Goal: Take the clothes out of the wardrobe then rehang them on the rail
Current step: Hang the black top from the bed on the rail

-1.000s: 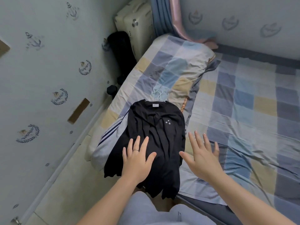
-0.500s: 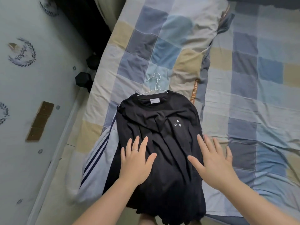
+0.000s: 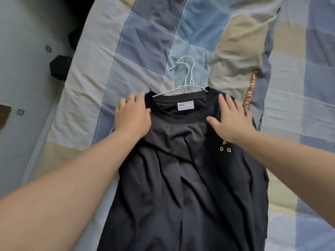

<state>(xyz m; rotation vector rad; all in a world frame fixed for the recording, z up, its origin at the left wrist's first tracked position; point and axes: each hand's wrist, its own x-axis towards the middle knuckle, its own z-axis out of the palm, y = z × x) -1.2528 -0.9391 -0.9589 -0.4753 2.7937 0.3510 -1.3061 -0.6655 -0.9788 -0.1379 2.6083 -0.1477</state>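
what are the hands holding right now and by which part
The left hand grips the black shirt at its shoulder edge beside the collar, fingers curled over it. The right hand only lies flat on the other shoulder.

the black cotton t-shirt [image 3: 181, 178] lies on the checked patchwork quilt [image 3: 145, 42], white wire hangers [image 3: 185, 86] at its collar, left hand [image 3: 133, 115] curled over the left shoulder edge, right hand [image 3: 232, 120] flat on the right shoulder.

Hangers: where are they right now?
Head view, upper centre: the two white wire hangers lie on the patchwork bed cover, hooks sticking out of the collar of the black shirt, between the left hand and right hand.
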